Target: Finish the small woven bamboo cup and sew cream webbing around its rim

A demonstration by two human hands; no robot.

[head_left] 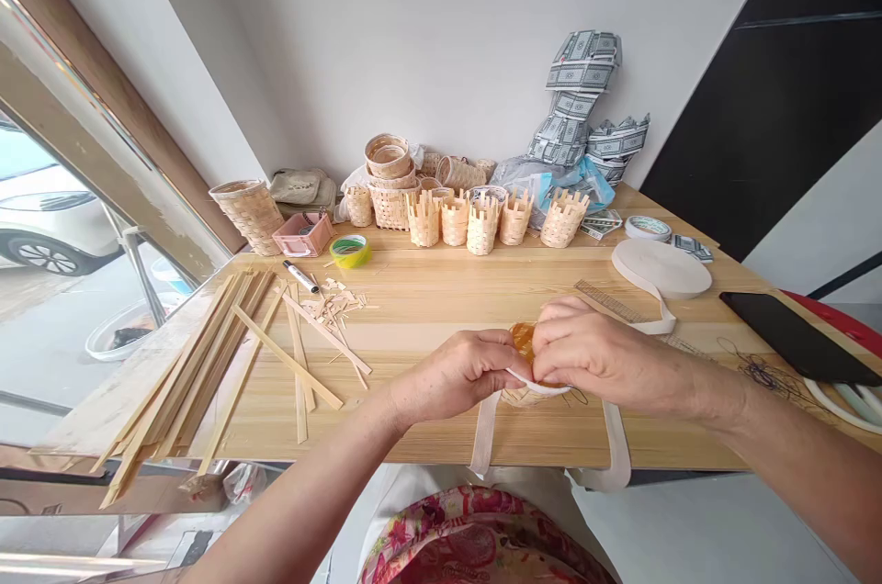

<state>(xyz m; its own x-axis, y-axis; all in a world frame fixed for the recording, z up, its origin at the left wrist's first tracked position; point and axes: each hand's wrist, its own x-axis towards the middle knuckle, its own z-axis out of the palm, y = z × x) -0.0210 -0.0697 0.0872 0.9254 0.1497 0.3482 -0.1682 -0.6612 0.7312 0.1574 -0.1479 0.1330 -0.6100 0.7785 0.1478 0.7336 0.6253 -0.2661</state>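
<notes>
A small woven basket (525, 398) stands near the table's front edge, with a white rim strip (541, 387) along its near side. My left hand (475, 368) pinches the rim at its left. On the right, my right hand (585, 350) has its fingers closed at the basket's rim and inner side; whether it also holds something small is hidden. Orange-yellow colour shows inside the basket between my hands. A pale fabric band (485, 432) hangs down from the basket's left, and another length (617, 446) loops over the table edge at the right.
Wood strips (199, 364) and offcuts (337, 304) lie left. Woven baskets (482, 224) line the back, near green tape (350, 252) and a pink box (303, 235). A band roll (661, 268), ruler (610, 300), dark thread (764, 376) and black tablet (799, 336) lie right.
</notes>
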